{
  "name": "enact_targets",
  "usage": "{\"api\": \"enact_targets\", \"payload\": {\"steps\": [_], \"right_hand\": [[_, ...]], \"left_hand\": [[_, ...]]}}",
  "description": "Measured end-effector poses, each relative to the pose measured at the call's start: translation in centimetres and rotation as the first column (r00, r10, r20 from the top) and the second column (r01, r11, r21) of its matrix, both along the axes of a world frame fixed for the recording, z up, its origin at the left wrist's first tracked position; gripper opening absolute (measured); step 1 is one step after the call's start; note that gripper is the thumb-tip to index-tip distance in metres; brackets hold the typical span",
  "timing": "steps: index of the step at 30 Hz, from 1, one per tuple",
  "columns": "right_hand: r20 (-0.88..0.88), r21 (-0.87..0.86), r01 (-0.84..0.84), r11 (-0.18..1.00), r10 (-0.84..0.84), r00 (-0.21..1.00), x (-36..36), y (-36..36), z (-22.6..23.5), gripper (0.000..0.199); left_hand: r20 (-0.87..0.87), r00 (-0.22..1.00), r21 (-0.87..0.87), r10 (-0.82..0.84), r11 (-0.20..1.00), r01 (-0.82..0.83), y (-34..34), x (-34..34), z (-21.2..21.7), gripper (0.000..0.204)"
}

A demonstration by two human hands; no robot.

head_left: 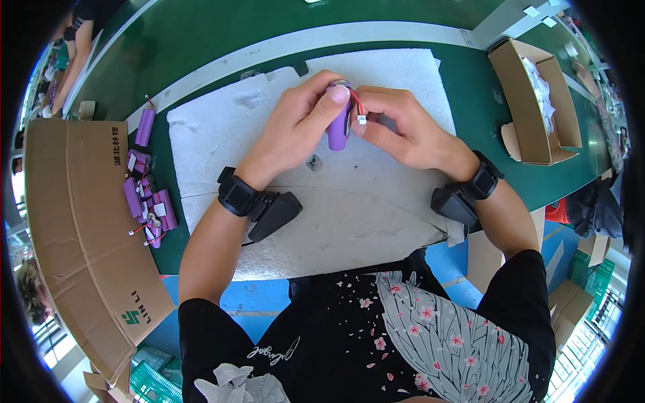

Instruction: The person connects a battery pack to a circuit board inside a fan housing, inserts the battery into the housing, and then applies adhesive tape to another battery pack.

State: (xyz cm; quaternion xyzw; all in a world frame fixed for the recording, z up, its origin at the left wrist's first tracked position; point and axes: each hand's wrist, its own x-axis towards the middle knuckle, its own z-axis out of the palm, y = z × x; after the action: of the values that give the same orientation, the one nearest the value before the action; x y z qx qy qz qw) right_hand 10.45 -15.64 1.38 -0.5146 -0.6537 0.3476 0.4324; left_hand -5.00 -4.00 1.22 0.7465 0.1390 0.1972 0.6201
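Observation:
A purple cylindrical battery cell (337,136) stands nearly upright above the white foam sheet (376,201). My left hand (295,121) grips it near its top, thumb across the front and fingers behind. Red and black wires run from the top of the cell to a small white connector plug (362,120). The thumb and fingers of my right hand (410,124) close around the wires and plug, right beside the cell. Both wrists wear black straps with black boxy devices.
More purple cells with wires (149,201) lie in a pile at the left, beside a large cardboard sheet (74,215). One single cell (144,127) lies farther back. An open cardboard box (537,101) with white contents stands at the right on the green table (269,40).

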Motion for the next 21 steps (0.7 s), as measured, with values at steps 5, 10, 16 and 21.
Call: {"api": "enact_targets", "payload": {"steps": [5,10,16,21], "right_hand": [[0.073,-0.002,0.006,1.0,-0.005,0.997,0.26,0.12,-0.17,0.02],[0.016,-0.042,0.016,0.999,-0.016,1.0,0.09,0.07,0.17,0.022],[0.027,-0.004,0.008,1.0,-0.008,1.0,0.14,0.07,0.14,0.021],[0.006,-0.003,0.013,1.0,-0.013,1.0,0.08,0.18,0.19,0.02]], "left_hand": [[-0.095,0.992,0.052,-0.087,0.994,0.092,0.45,-0.23,-0.33,0.042],[-0.084,0.994,0.074,-0.07,0.994,0.076,0.41,-0.3,-0.19,0.041],[-0.115,0.99,0.055,-0.08,0.995,0.087,0.39,-0.37,-0.01,0.041],[-0.084,0.995,0.105,-0.056,0.992,0.065,0.42,-0.2,0.08,0.041]]}}
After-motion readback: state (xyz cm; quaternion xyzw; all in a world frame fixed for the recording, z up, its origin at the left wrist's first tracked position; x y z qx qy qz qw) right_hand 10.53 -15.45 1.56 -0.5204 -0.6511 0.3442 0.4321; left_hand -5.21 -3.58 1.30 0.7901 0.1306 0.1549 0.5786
